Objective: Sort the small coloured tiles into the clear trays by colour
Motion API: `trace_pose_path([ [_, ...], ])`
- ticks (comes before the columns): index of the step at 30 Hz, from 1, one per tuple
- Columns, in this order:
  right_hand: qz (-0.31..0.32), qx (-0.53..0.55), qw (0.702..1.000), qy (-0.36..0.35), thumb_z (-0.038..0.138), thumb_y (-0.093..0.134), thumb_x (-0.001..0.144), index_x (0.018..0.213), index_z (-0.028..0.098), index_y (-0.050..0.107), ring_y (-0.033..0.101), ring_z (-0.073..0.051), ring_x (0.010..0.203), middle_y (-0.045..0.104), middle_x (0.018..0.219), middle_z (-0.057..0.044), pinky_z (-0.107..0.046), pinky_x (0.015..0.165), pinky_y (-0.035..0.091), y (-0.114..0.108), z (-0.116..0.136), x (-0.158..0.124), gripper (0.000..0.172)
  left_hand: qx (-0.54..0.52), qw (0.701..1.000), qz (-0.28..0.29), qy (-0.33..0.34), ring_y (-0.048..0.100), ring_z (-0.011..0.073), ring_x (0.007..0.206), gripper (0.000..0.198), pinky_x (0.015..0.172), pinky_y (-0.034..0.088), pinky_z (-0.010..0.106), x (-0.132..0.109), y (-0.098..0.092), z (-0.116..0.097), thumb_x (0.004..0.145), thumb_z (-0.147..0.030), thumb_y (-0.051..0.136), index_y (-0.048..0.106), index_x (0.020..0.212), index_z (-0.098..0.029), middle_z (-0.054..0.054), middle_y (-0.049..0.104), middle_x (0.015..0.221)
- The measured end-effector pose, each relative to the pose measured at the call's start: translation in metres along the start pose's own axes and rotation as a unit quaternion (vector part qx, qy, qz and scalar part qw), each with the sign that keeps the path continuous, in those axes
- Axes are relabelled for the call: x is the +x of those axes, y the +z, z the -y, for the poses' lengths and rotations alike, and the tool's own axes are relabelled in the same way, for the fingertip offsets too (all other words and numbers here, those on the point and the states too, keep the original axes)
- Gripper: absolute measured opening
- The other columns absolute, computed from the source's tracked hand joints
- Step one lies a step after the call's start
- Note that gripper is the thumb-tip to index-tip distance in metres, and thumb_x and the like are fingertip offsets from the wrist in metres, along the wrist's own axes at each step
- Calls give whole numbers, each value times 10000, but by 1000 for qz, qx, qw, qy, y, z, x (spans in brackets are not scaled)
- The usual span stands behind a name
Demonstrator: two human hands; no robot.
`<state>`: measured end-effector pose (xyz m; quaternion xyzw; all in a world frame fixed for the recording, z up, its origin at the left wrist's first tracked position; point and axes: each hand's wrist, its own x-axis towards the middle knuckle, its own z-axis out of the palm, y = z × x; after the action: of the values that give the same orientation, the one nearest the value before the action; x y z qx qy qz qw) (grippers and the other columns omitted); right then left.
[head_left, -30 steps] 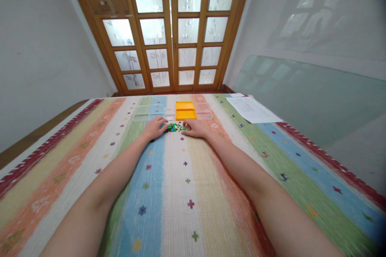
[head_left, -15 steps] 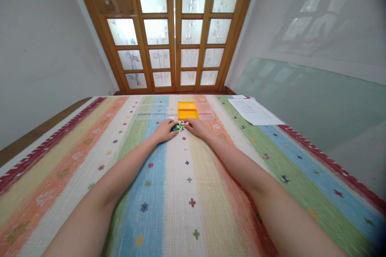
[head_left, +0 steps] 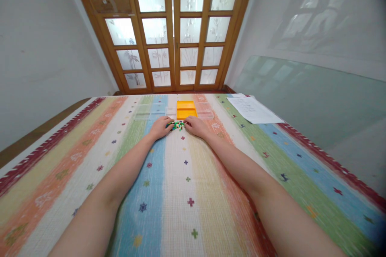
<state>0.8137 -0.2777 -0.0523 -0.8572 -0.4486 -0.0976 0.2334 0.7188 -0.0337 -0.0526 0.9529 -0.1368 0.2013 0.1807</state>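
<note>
A small heap of tiny coloured pieces (head_left: 177, 125), mostly green with some blue and red, lies on the striped cloth (head_left: 181, 184) far out in front of me. My left hand (head_left: 161, 127) rests palm down on the cloth against the heap's left side, fingers loosely curved toward it. My right hand (head_left: 194, 125) lies against the right side, fingertips touching the pieces. Neither hand lifts anything. Just behind the heap sits an orange tray (head_left: 185, 109) with two compartments.
Clear shallow trays lie left (head_left: 149, 112) and right (head_left: 205, 112) of the orange tray. A printed paper sheet (head_left: 253, 109) lies at the far right of the cloth. Wooden glazed doors (head_left: 175, 32) stand behind; a glass pane (head_left: 316, 96) leans on the right wall.
Both hands have drawn closer together, squeezing the spread pieces into a tighter heap between them. My view has shifted slightly.
</note>
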Motion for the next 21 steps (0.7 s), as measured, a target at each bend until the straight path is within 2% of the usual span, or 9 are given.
trace_pose_path([
  [2, -8, 11, 1000, -11, 248, 554, 1014, 1228, 195, 697, 625, -201, 1075, 712, 1159, -82, -293, 935, 447, -1, 2, -1, 263, 6, 999, -21, -32, 621, 256, 1138, 324, 1042, 470, 396, -4, -6, 10, 1011, -377, 510, 750, 1160, -219, 90, 706, 1168],
  [5, -42, 0, 999, 7, 248, 541, 1015, 1287, 194, 671, 606, -218, 1128, 689, 1228, -98, -316, 976, 443, -5, 2, -3, 306, 33, 989, -67, -124, 628, 259, 1130, 316, 1045, 467, 392, -9, -15, 29, 1001, -338, 496, 765, 1104, -208, 93, 716, 1150],
  [8, -84, -42, 993, 69, 246, 515, 1013, 1226, 180, 699, 591, -250, 1134, 684, 1214, -123, -355, 1001, 429, -11, -5, -2, 289, 57, 965, -109, -231, 648, 258, 1060, 322, 994, 483, 380, -12, -21, 47, 985, -307, 487, 760, 1110, -193, 101, 724, 1101],
  [11, -123, -93, 976, 152, 235, 507, 998, 1181, 176, 722, 567, -294, 1158, 690, 1193, -144, -417, 1041, 389, -14, -18, -1, 289, 72, 940, -143, -302, 650, 261, 1045, 348, 968, 488, 374, -16, -26, 59, 974, -307, 479, 736, 1175, -187, 108, 715, 1079],
  [15, -119, -128, 959, 223, 251, 520, 975, 1207, 192, 727, 543, -321, 1193, 698, 1204, -149, -441, 1052, 347, -14, -33, -1, 317, 91, 915, -167, -355, 638, 285, 1086, 369, 966, 498, 396, -20, -31, 65, 969, -335, 485, 717, 1219, -195, 132, 677, 1155],
  [21, -70, -135, 965, 215, 243, 492, 979, 1244, 215, 737, 584, -296, 1175, 736, 1202, -119, -422, 1064, 318, -10, -35, -2, 362, 120, 903, -155, -383, 589, 346, 1154, 346, 990, 488, 468, -25, -33, 67, 934, -325, 527, 746, 1180, -219, 158, 640, 1231],
])
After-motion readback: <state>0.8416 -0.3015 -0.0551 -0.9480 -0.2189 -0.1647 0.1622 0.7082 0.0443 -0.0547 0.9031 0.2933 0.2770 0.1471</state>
